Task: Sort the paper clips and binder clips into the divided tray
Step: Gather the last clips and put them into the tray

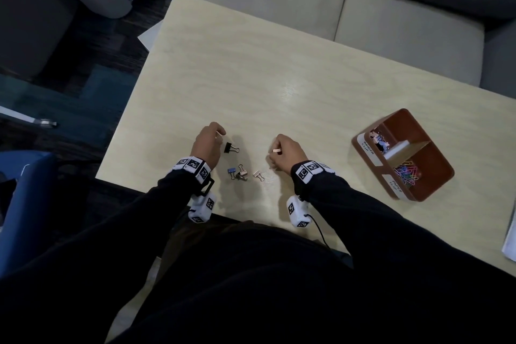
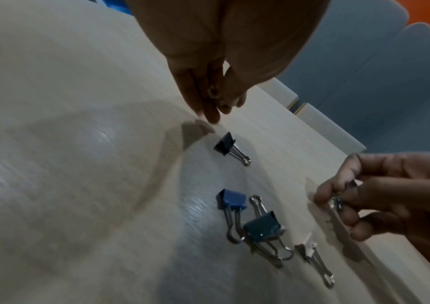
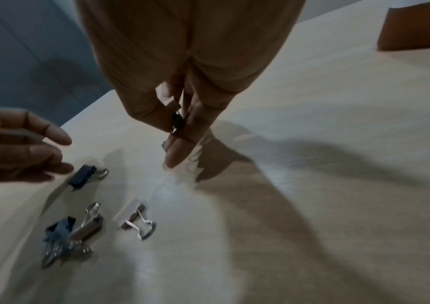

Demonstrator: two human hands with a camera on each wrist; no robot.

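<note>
Collection step. The right hand (image 1: 287, 152) pinches a pink binder clip (image 1: 277, 151); the left hand (image 1: 208, 142) pinches a small clip. Next: carry both to the divided tray (image 1: 435, 153) at 3 o'clock, binder-clip compartment; four clips remain on the surface (image 1: 251, 78).

Clip in right hand (image 1: 284, 152) mostly behind fingers (image 3: 180, 148); tray (image 3: 416, 30) cut off at edge.

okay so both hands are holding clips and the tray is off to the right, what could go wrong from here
The right hand pinches several small clips at once; one might slip out on the way to the tray. The tray sits near the table's right edge, so a hasty drop could miss it. The blue clip and teal clip lie tangled, so lifting one may drag the other.
</note>
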